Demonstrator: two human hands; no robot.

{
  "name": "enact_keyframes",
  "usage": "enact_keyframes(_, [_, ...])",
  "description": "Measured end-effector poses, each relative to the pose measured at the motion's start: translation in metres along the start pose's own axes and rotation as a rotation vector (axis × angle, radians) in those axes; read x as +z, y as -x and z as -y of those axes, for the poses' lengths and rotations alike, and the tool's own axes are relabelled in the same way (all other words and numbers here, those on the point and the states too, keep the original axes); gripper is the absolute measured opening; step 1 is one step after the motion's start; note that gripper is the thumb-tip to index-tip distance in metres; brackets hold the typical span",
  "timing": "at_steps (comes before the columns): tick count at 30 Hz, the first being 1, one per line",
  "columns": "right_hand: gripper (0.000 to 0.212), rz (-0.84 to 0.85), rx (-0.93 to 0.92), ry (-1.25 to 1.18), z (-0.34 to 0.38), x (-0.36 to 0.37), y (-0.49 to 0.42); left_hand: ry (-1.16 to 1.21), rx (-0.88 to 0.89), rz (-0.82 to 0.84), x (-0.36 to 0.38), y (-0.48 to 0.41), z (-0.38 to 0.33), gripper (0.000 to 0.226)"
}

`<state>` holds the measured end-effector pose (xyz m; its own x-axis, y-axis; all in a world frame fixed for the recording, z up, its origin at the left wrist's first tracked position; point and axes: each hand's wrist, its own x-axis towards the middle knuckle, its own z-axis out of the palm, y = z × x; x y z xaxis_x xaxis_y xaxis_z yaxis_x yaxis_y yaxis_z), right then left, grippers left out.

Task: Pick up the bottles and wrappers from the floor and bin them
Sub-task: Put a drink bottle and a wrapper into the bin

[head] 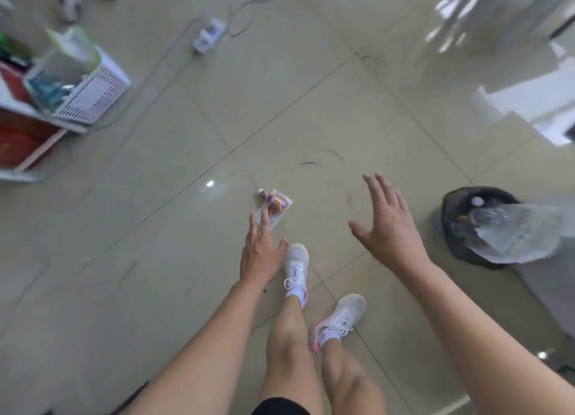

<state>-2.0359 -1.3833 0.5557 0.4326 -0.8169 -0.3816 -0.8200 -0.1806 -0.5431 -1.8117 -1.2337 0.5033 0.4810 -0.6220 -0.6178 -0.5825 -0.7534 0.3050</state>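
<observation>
The left hand (260, 254) and right hand (389, 224) are both spread open, holding nothing. One wrapper (277, 206) lies on the floor (155, 259) at frame centre, just past the left fingertips. Pinching an edge should lift it cleanly. One bin (451, 206) stands at right, with one clear, blurred bottle (522, 231) at its mouth.

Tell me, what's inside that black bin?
The bin holds a clear plastic bottle jutting over its rim, plus a small white round thing. Anything beneath is covered.
</observation>
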Motion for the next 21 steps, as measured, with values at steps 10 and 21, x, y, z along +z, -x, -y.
enact_keyframes(10, [0.091, 0.274, -0.071, 0.143, 0.081, 0.183, -0.08, 0.153, -0.211, 0.066, 0.022, -0.075, 0.172, 0.089])
enact_keyframes(21, [0.085, 0.386, 0.093, 0.168, 0.064, 0.403, -0.236, -0.089, -0.083, 0.219, 0.078, -0.278, 0.307, 0.092])
